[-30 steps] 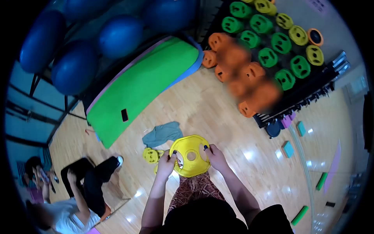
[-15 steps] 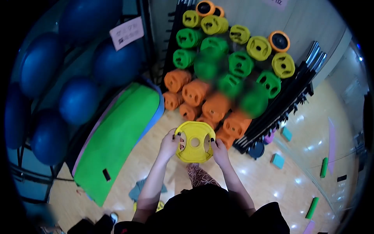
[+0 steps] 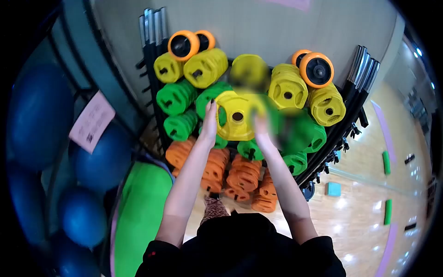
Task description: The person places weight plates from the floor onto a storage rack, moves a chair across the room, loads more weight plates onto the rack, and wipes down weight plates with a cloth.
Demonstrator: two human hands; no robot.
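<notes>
Held up in front of the rack is a yellow weight plate (image 3: 237,131) with a round centre hole. My left hand (image 3: 209,123) grips its left edge, with the thumb side showing. My right hand (image 3: 262,127) is on its right edge, partly blurred. Both arms are stretched forward. Behind the plate, green plates (image 3: 176,97) fill the middle rows of the rack. Yellow plates (image 3: 286,87) sit on the upper row, and orange plates (image 3: 242,173) are at the bottom.
Orange-rimmed wheels (image 3: 316,70) top the rack. Metal bars (image 3: 362,69) stand at both ends. Blue balls (image 3: 83,217) and a green mat (image 3: 143,217) are at the left. A teal block (image 3: 333,189) and green rollers (image 3: 386,162) lie on the right floor.
The yellow plate and both my hands have moved forward and up, from near my body to before the middle of the rack. The view has shifted, so the rack now appears larger.
</notes>
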